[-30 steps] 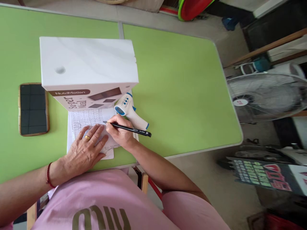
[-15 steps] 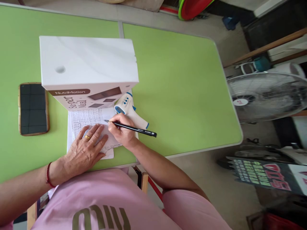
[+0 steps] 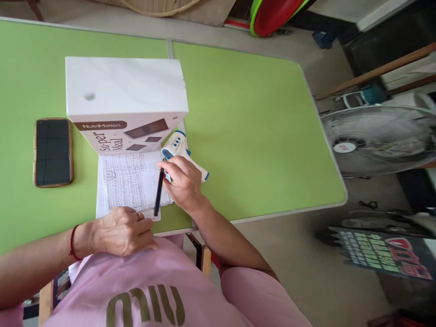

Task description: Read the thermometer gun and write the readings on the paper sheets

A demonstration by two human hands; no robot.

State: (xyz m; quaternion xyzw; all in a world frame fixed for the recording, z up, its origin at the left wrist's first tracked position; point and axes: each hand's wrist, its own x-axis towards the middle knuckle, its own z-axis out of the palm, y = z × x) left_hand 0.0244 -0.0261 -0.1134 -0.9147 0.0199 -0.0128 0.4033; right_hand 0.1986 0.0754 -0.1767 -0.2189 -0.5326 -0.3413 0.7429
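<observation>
Between the thumb and fingers of my right hand (image 3: 182, 181) is a black pen (image 3: 158, 193), its dark end hanging down over the right side of a handwritten sheet (image 3: 126, 177). Right behind that hand lies a white and blue infrared thermometer (image 3: 175, 143), partly covered by it. My left hand (image 3: 126, 231), wearing a gold ring, rests at the table's near edge by the sheet's lower border. Its fingers are curled, and whatever they may hold is hidden. A white NutriMotion box (image 3: 126, 86) stands on the sheet's far end.
A phone in a brown case (image 3: 53, 152) lies on the green table (image 3: 252, 136), left of the box. Beyond the table's right end are a fan (image 3: 344, 145) and a printed sign (image 3: 378, 252). Red and green basins (image 3: 272, 18) are on the floor behind.
My left hand has slid off the writing toward the table's near edge, its fingers curling. My right hand has lifted the pen from the sheet and swung its rear end toward me.
</observation>
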